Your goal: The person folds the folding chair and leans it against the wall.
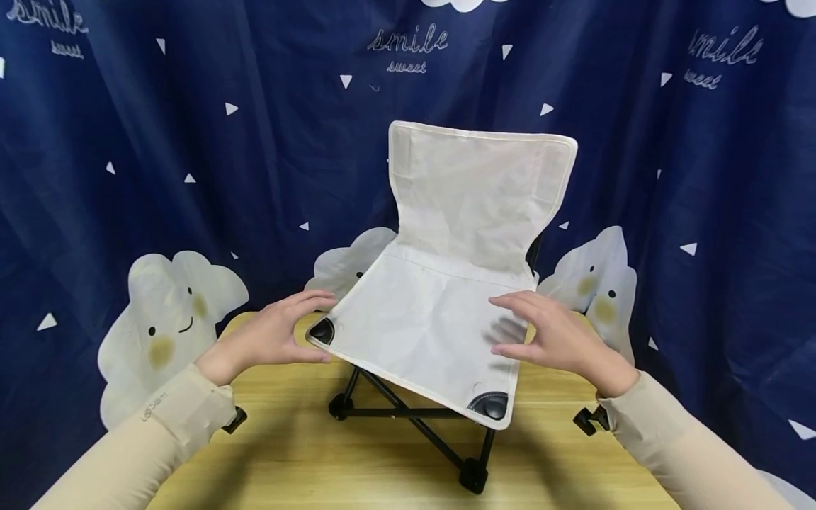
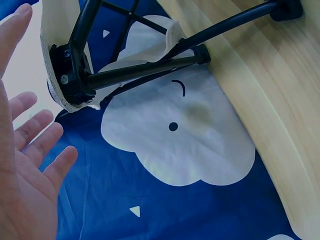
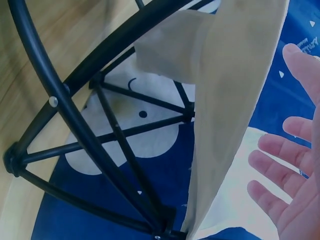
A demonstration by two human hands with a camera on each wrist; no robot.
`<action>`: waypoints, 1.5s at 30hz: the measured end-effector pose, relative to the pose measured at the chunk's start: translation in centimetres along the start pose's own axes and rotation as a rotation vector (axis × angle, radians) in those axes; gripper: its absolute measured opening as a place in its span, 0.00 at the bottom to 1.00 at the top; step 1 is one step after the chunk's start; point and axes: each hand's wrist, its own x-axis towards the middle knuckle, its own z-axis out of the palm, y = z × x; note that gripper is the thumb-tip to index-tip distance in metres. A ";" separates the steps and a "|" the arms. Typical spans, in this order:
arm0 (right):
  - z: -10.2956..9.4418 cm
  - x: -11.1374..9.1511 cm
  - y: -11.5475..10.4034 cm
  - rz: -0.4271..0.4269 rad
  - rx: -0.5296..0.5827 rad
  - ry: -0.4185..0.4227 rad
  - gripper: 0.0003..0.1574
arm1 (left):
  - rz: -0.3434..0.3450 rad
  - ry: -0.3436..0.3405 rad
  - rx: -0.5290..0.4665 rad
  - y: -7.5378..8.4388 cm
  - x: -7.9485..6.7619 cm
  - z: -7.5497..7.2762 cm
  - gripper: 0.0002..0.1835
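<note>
A folding chair (image 1: 440, 312) with a white fabric seat and backrest stands unfolded, its seat turned partly toward me. Black tubes cross beneath it, and black corner pieces sit at the front of the seat. Beside the seat's left front corner is my left hand (image 1: 280, 333), fingers extended and thumb apart, holding nothing. My right hand (image 1: 554, 333) hovers near the right side of the seat with spread, relaxed fingers. In the left wrist view, the left hand (image 2: 30, 160) is near a black corner joint (image 2: 70, 80). The right wrist view shows the right hand (image 3: 290, 170) apart from the fabric (image 3: 225, 100).
The chair's feet rest on a wooden table (image 1: 287, 453) with rounded back corners. Behind it hangs a dark blue curtain (image 1: 306, 142) printed with white clouds and triangles. Black camera mounts (image 1: 589, 421) stick out from both wrists.
</note>
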 end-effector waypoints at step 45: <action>1.2 -1.0 -3.3 -0.226 0.262 -0.018 0.45 | 0.129 0.082 0.006 -0.7 -0.3 1.5 0.31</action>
